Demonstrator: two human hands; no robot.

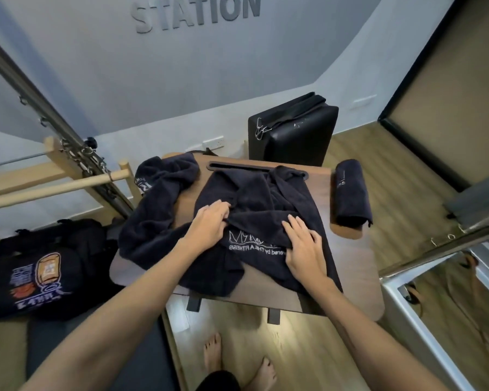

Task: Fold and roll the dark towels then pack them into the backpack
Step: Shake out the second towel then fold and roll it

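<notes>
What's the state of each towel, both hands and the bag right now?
middle towel: crumpled, unfolded, on the table.
left towel: bunched, hanging over the table's left edge.
rolled towel: rolled, at the table's right edge.
left hand: grips a fold of the middle towel.
right hand: lies flat on it.
backpack: on the floor; opening not visible.

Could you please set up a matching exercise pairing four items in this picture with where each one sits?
Items:
1. rolled towel
2. crumpled towel
3. backpack
4. towel with white lettering

Places:
A. under both hands, at the table's centre
B. right edge of the table
C. off the table, low on the left
D. heaped over the table's left edge

Pairs: 1-B, 2-D, 3-C, 4-A
</notes>
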